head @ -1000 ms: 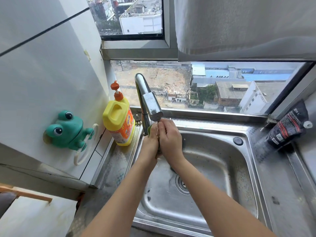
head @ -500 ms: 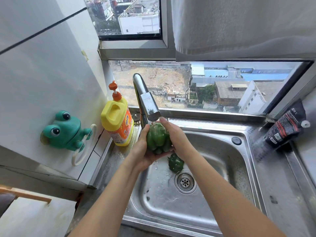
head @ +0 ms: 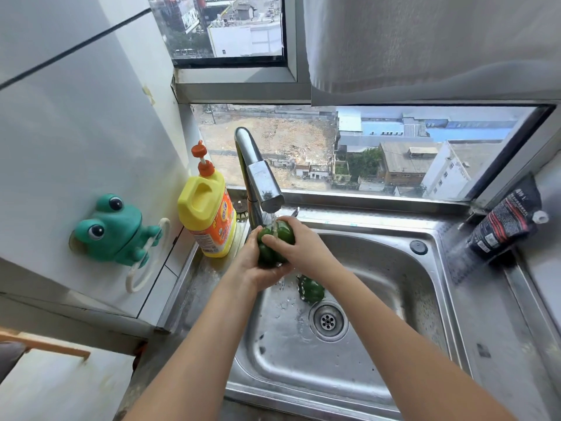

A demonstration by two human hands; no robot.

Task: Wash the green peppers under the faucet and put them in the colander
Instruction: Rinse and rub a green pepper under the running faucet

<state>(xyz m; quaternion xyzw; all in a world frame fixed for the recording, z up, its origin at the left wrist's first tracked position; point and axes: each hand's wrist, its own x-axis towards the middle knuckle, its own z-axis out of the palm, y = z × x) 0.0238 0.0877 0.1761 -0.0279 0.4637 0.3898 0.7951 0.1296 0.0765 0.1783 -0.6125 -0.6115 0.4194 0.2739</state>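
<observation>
Right hand (head: 299, 247) now atop glossy pepper (head: 274, 241)

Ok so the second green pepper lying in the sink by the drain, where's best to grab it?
Likely from above, around its broad ribbed body. The loose pepper lies on the sink floor beside the drain, top exposed, stem not clearly visible. Right hand is nearer, though both hands now hold the other pepper.
</observation>
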